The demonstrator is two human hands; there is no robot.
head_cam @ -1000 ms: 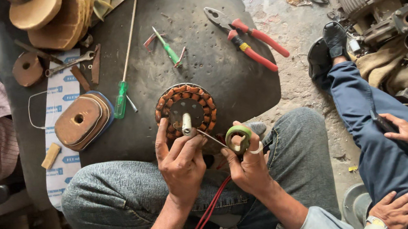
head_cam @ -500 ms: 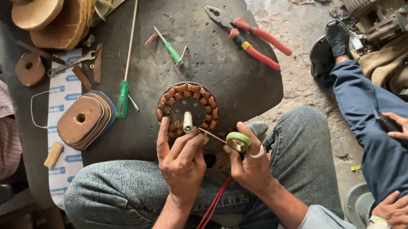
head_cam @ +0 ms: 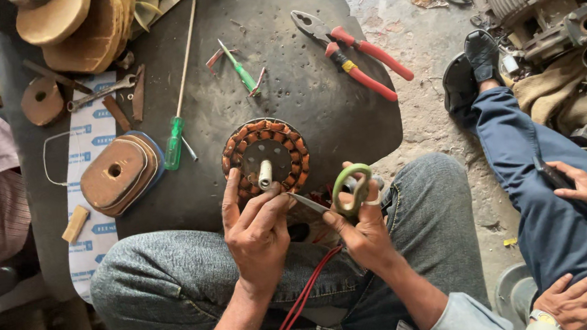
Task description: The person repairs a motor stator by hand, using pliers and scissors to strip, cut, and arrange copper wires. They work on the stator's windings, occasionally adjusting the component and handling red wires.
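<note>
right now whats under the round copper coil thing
The round copper-wound coil ring rests on a dark metal plate. Its near edge is covered by the left hand, so what is beneath there is hidden.

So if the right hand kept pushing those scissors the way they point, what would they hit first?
Probably the left hand: the scissors in the right hand point their tip at its fingers, beside the copper coil ring. Depth is unclear.
</note>
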